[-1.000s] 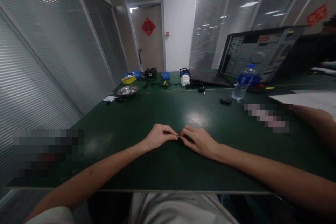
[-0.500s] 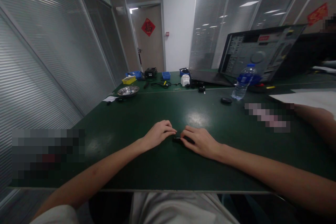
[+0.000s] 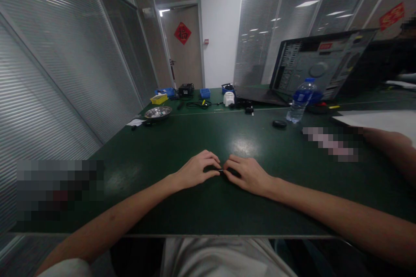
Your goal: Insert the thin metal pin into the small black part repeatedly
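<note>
Left hand (image 3: 195, 170) moved back in, fingertips meeting right hand (image 3: 246, 175) on a small dark part (image 3: 221, 170); both grips pinch it shut, low over the counter (image 3: 156, 147) for steadiness.

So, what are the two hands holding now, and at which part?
Both hands pinch one small dark object between them: the left hand takes its left end, the right hand its right end. What the object is cannot be told.

One water bottle (image 3: 299, 102), one metal bowl (image 3: 158, 113), two blue bins (image 3: 205, 92), one yellow bin (image 3: 159, 99).
</note>
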Available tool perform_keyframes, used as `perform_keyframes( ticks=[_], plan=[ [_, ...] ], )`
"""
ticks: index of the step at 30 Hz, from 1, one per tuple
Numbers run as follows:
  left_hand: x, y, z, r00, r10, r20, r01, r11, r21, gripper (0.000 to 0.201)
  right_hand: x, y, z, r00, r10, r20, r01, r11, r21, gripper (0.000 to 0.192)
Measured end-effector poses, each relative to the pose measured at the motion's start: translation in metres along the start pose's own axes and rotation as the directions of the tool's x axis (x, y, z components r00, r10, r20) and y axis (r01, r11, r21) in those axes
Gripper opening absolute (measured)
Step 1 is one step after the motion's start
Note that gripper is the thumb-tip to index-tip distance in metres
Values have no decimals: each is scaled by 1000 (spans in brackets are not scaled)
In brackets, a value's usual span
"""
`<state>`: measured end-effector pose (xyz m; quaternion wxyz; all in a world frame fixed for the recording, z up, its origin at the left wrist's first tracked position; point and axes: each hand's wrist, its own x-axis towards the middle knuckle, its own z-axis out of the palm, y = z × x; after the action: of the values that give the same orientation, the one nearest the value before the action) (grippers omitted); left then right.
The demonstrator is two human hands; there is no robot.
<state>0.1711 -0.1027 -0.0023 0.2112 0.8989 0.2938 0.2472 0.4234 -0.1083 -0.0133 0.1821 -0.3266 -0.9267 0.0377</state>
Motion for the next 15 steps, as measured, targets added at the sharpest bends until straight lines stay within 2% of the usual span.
perform_keyframes(
  ticks=[6, 10, 12, 15],
  plan=[
    [-1, -11, -12, 996, -64, 57, 65, 998, -23, 21, 1, -1, -4, 998, 56, 6, -56, 998, -8, 19],
    [-4, -15, -20, 994, -80, 74, 81, 997, -12, 24, 0, -8, -7, 998, 35, 55, -36, 999, 19, 21],
    [-6, -24, -24, 994, -101, 42, 102, 995, -17, 25, -3, -18, -10, 996, 7, 89, -13, 998, 68, 22],
    [-8, -49, -35, 987, -151, -61, 151, 989, 3, 27, -9, -49, -19, 991, -55, 124, 33, 986, 166, 23]
  ],
)
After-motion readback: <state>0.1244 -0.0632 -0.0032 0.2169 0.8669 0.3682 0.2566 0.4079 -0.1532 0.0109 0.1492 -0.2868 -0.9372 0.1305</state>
